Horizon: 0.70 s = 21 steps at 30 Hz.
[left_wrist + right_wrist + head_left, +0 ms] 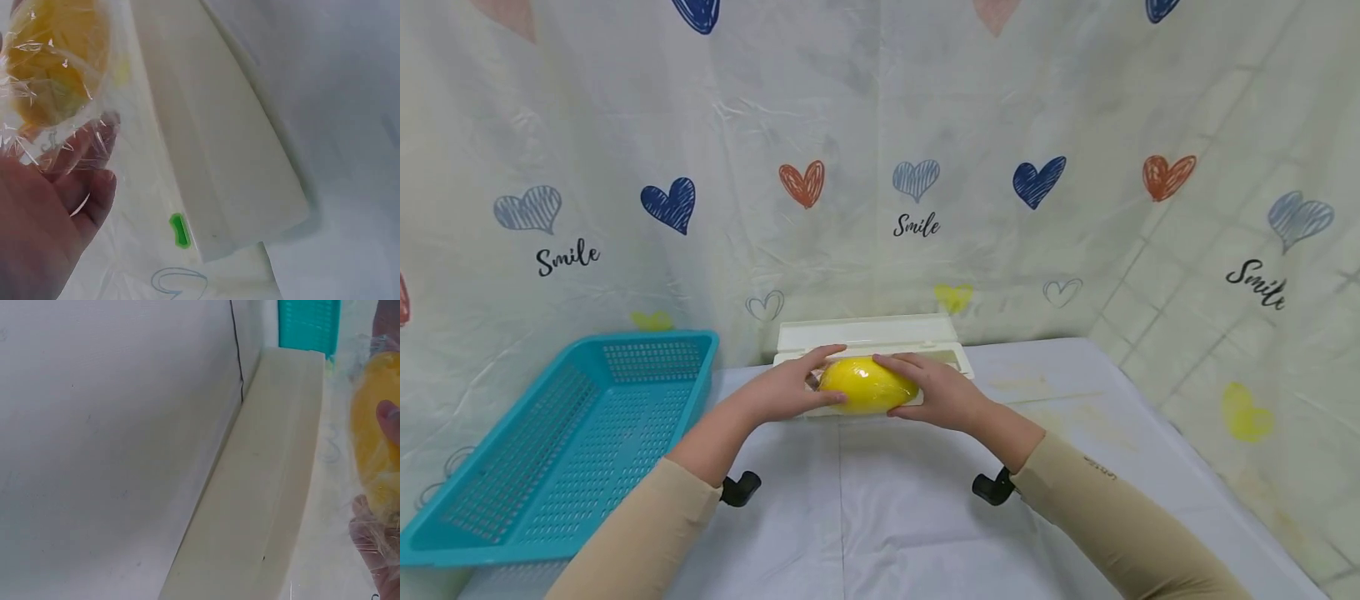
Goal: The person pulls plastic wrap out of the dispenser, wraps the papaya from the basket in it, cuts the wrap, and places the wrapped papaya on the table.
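A smooth yellow oval fruit (867, 385), its exact kind unclear, is wrapped in clear plastic film that looks crinkled in both wrist views. My left hand (782, 390) grips its left end, thumb at the near side and fingers at the far side. At the right end my right hand (946, 392) grips it the same way. The fruit is held up in front of a long white box (964, 360) with its lid (865, 335) raised. Most of the box's inside is hidden by the hands and fruit. A green tab (180, 230) shows on the box in the left wrist view.
To the left stands a large turquoise mesh basket (706, 392). A white cloth (917, 533) covers the table. Behind it hangs a pale curtain (850, 100) printed with hearts and "Smile". Black wrist mounts (741, 489) stick out below the sleeves.
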Each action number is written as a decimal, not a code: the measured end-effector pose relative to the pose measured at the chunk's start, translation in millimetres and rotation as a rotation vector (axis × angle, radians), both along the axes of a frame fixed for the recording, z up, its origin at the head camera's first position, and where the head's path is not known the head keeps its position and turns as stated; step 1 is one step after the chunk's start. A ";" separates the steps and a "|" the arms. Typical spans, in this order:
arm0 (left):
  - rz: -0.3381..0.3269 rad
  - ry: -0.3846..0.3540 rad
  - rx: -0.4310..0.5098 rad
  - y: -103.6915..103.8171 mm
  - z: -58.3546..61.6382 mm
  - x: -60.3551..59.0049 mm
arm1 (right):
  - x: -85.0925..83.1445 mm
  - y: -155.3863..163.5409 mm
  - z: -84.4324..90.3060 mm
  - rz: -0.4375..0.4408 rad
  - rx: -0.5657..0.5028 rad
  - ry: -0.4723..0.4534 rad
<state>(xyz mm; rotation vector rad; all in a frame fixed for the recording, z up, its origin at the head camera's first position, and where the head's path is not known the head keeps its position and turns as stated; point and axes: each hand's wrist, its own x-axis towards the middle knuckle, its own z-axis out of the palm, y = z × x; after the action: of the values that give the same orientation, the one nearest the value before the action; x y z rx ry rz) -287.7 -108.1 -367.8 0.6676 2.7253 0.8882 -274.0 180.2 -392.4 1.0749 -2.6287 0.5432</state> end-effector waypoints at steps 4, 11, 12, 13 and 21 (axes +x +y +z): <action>-0.010 0.167 -0.004 0.3 -2.1 3.8 | -1.9 0.9 0.1 -0.004 -0.047 -0.033; -0.166 0.504 -0.080 9.1 -10.8 4.4 | -5.5 1.8 4.5 0.027 -0.089 -0.089; -0.170 0.514 -0.085 9.8 -11.5 4.0 | -5.6 2.1 4.9 0.023 -0.090 -0.099; -0.169 0.517 -0.090 10.2 -12.1 3.6 | -5.7 2.3 5.4 0.018 -0.089 -0.109; -0.085 0.338 -0.004 8.9 -12.9 -1.1 | -4.7 5.8 7.6 -0.024 -0.073 -0.105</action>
<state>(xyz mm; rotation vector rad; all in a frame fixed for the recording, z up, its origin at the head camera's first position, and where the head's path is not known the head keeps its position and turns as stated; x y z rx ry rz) -288.8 -99.2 -380.7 1.0080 2.9586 0.8140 -278.7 186.0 -384.9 1.0179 -2.6842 0.7028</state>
